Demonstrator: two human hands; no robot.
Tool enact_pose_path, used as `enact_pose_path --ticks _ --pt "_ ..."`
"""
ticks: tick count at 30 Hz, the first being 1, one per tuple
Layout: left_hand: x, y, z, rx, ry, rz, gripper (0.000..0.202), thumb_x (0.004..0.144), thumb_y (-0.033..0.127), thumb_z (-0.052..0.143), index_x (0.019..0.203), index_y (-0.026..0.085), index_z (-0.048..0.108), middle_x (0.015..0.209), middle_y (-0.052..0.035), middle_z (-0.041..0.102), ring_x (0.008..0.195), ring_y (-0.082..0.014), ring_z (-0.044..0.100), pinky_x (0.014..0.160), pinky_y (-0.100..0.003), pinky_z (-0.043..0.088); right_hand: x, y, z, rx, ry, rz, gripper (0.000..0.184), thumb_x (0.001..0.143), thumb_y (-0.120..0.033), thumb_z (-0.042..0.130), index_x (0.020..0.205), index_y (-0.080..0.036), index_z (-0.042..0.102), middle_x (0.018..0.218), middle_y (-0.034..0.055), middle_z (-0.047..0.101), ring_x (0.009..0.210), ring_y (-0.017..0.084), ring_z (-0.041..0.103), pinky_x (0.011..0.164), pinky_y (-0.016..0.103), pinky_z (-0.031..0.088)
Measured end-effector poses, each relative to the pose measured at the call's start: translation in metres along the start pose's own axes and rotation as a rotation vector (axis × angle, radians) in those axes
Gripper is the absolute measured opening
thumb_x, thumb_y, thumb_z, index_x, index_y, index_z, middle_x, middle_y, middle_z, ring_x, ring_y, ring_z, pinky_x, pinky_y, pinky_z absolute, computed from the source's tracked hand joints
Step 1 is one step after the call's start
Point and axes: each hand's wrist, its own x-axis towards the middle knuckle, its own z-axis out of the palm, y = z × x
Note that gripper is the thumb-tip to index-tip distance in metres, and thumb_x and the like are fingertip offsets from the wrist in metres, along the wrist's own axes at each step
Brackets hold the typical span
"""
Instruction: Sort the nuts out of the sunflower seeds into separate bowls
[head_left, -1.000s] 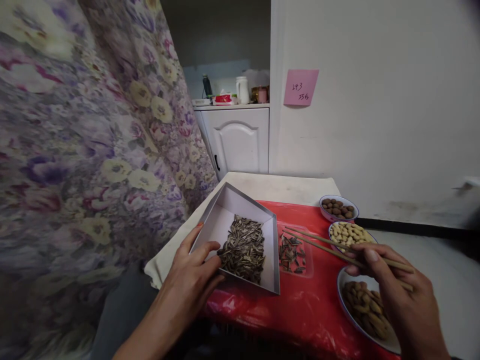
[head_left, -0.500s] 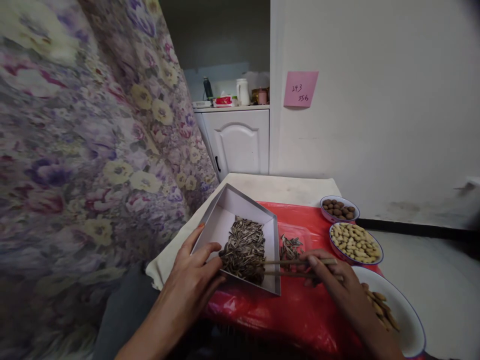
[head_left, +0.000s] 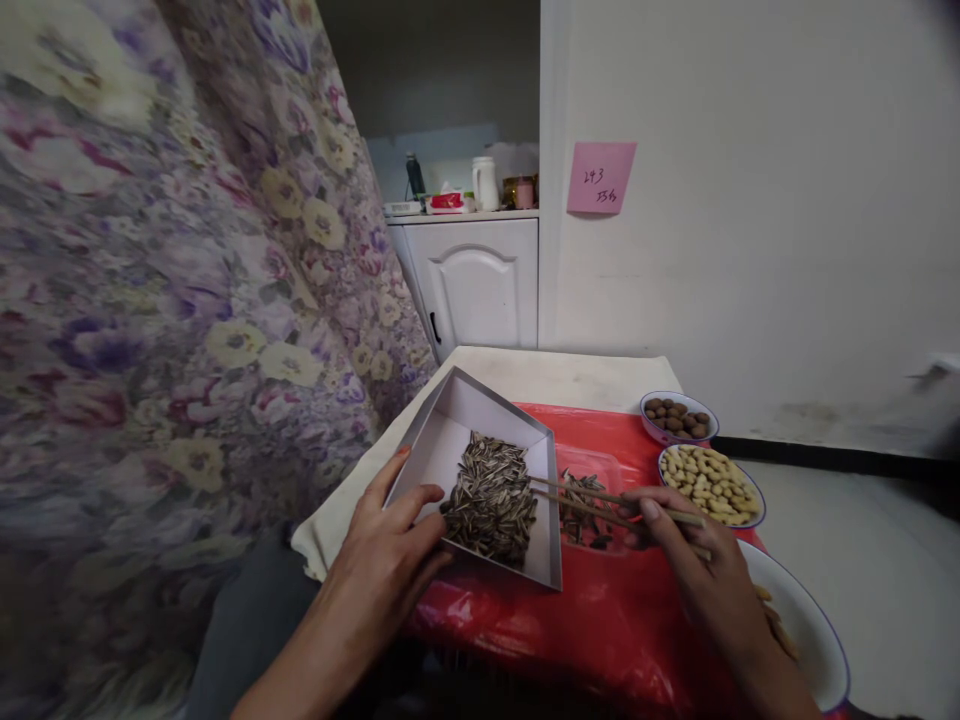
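Note:
My left hand (head_left: 379, 555) grips the left wall of a white-lined box (head_left: 442, 430) with a grey rim, its fingers bent over the edge. A heap of striped sunflower seeds (head_left: 491, 500) lies inside. In my right hand (head_left: 701, 570) is a pair of wooden chopsticks (head_left: 589, 495). Their tips are slightly apart above the box's right side, and no seed can be made out between them. Below the chopsticks, a clear plastic tray (head_left: 613, 475) holds a smaller lot of sunflower seeds (head_left: 592, 535), partly hidden by the sticks.
Along the right stand a bowl of round brown nuts (head_left: 677, 420), a bowl of peanuts (head_left: 709, 485) and a larger white bowl (head_left: 814, 620) with long tan pieces. Red plastic (head_left: 540, 640) covers the table. A floral curtain (head_left: 225, 350) hangs at left.
My right hand has moved right and slightly up, drawing the chopstick tips back from the seed heap toward the box's right wall. My left hand and the box have stayed put.

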Motion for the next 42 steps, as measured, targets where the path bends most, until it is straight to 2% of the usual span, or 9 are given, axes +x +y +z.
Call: enact_pose_path --ticks 7,12,16,20,23,29,33,37,42 --pt "0.003 0.001 -0.001 0.009 0.010 0.022 0.010 0.085 0.015 0.060 0.076 0.019 0.057 0.107 -0.0079 0.060 0.133 -0.0367 0.033 0.108 -0.064 0.035 -0.002 -0.007 0.005 -0.022 -0.072 -0.063 0.027 0.096 -0.042 0.052 0.101 -0.022 0.069 0.079 0.0013 0.070 0.067 0.018 0.067 0.065 0.026 0.053" --pt "0.003 0.002 -0.002 0.001 -0.002 0.008 0.011 0.086 0.016 0.059 0.075 0.018 0.058 0.109 -0.0091 0.060 0.137 -0.0388 0.026 0.107 -0.064 0.036 0.003 -0.006 0.014 -0.057 -0.033 -0.108 0.027 0.096 -0.042 0.051 0.103 -0.022 0.068 0.093 0.0037 0.071 0.077 0.019 0.069 0.071 0.028 0.054" --pt "0.001 0.002 -0.002 -0.010 0.002 -0.007 0.011 0.085 0.016 0.059 0.075 0.019 0.059 0.109 -0.0087 0.061 0.139 -0.0392 0.024 0.106 -0.063 0.037 0.003 -0.004 0.009 -0.038 -0.033 -0.078 0.029 0.096 -0.043 0.051 0.107 -0.021 0.067 0.099 0.0057 0.071 0.078 0.020 0.069 0.072 0.029 0.054" --pt "0.002 0.002 -0.002 -0.012 0.003 0.002 0.011 0.085 0.017 0.060 0.075 0.019 0.058 0.108 -0.0081 0.061 0.138 -0.0388 0.026 0.107 -0.064 0.034 -0.002 -0.010 0.005 -0.038 -0.045 -0.077 0.028 0.096 -0.042 0.051 0.102 -0.021 0.068 0.089 0.0052 0.071 0.074 0.020 0.068 0.067 0.028 0.054" --pt "0.003 0.002 -0.003 -0.011 0.011 0.004 0.011 0.085 0.016 0.059 0.074 0.019 0.058 0.107 -0.0079 0.062 0.137 -0.0371 0.029 0.108 -0.063 0.034 -0.004 -0.014 0.009 -0.073 -0.053 -0.097 0.026 0.097 -0.040 0.051 0.099 -0.021 0.068 0.081 0.0030 0.069 0.068 0.019 0.066 0.065 0.028 0.053" --pt "0.002 0.002 -0.003 -0.012 0.006 -0.007 0.012 0.085 0.016 0.060 0.074 0.019 0.057 0.109 -0.0086 0.061 0.139 -0.0382 0.025 0.108 -0.062 0.034 0.001 -0.018 0.019 -0.088 -0.060 -0.172 0.024 0.098 -0.036 0.049 0.104 -0.023 0.068 0.092 0.0033 0.070 0.081 0.020 0.067 0.072 0.027 0.051" --pt "0.002 0.002 -0.002 -0.010 0.004 -0.007 0.012 0.086 0.016 0.059 0.074 0.019 0.057 0.109 -0.0081 0.061 0.141 -0.0386 0.022 0.108 -0.062 0.035 -0.001 -0.017 0.015 0.010 -0.086 -0.095 0.025 0.097 -0.038 0.051 0.108 -0.023 0.067 0.089 0.0020 0.071 0.076 0.018 0.068 0.070 0.026 0.052" --pt "0.002 0.002 -0.002 -0.005 0.006 -0.005 0.011 0.085 0.017 0.059 0.075 0.020 0.058 0.110 -0.0078 0.061 0.141 -0.0384 0.022 0.107 -0.062 0.036 -0.005 -0.021 0.019 0.137 -0.167 -0.013 0.027 0.097 -0.041 0.051 0.105 -0.022 0.069 0.088 0.0025 0.072 0.073 0.018 0.068 0.069 0.026 0.055" --pt "0.003 0.002 -0.002 -0.006 0.013 -0.008 0.011 0.085 0.018 0.060 0.074 0.019 0.058 0.107 -0.0085 0.062 0.136 -0.0378 0.029 0.107 -0.063 0.035 -0.009 -0.027 0.034 0.180 -0.234 -0.023 0.028 0.097 -0.041 0.051 0.101 -0.021 0.070 0.083 0.0028 0.070 0.071 0.018 0.068 0.066 0.026 0.055"
